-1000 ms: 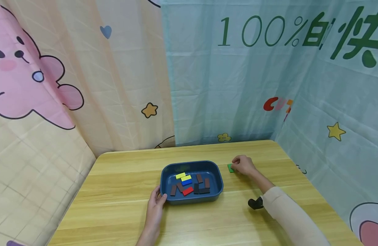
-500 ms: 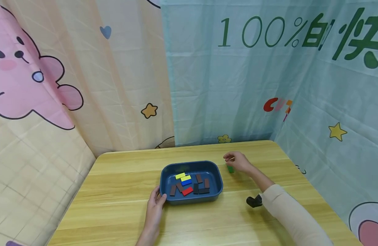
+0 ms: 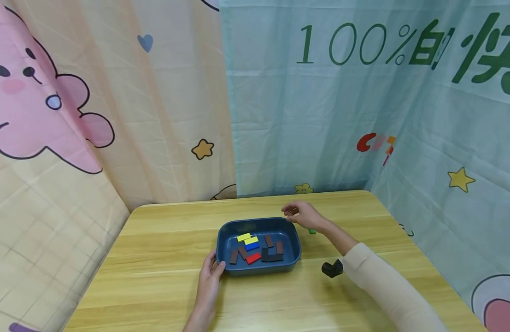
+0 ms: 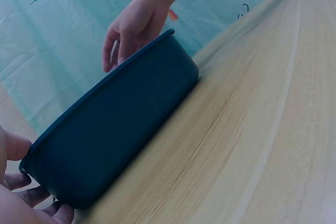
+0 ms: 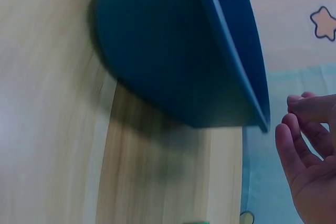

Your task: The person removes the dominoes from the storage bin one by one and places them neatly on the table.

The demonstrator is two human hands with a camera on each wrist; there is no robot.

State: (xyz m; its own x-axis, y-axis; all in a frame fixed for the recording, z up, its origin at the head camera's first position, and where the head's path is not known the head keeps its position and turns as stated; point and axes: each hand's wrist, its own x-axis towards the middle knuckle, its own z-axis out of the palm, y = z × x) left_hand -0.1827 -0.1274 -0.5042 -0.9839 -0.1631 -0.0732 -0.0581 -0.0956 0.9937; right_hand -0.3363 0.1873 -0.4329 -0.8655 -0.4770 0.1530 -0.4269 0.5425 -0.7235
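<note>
Head view: pale wood-grain table [image 3: 155,276], rounded corners, backed by hanging cloth [image 3: 275,115], cream at left, blue-green at right, printed with stars, heart and pink cartoon animal [image 3: 26,92]. Green lettering [image 3: 346,44] legible as "100%", large Chinese characters following, last one cut off. Dark blue tray [image 3: 259,271] on wood; inside, yellow, blue, red, brown and black blocks [image 3: 254,258]. Green block [image 3: 312,231] to right, partly hidden. Left hand [image 3: 209,276] gripping tray's left end, thumb at rim. Right hand [image 3: 306,216] near far right corner, fingers bent, thumb close to fingertips; cannot tell whether holding anything.
</note>
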